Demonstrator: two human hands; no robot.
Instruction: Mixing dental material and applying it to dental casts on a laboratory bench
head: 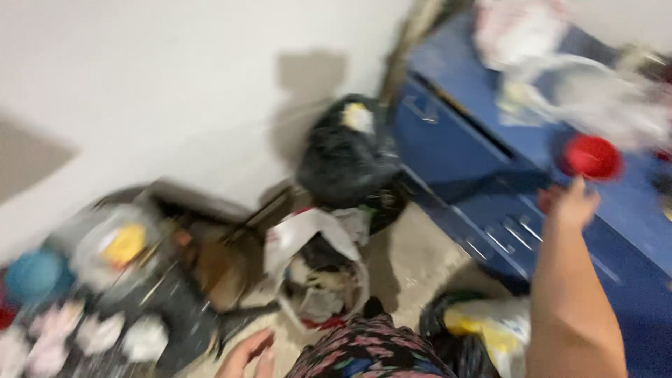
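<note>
The picture is blurred by motion. My right hand (pixel 570 203) reaches up toward a red round cup-like thing (pixel 592 157) on top of a blue cabinet (pixel 448 140); its fingertips sit just below the red thing, and whether they touch it is unclear. My left hand (pixel 246 354) hangs low near the bottom edge with fingers loosely apart and nothing in it, close to my patterned clothing (pixel 367 348). A white bag full of rubbish (pixel 318 269) stands on the floor just beyond it.
A full black bag (pixel 348 157) leans on the white wall beside the cabinet. Clear plastic and papers (pixel 595 91) lie on the cabinet top. At left are a blue ball (pixel 33 275), a bag with something yellow (pixel 115 245) and crumpled white things. A yellow-and-black bag (pixel 483 332) sits by my right arm.
</note>
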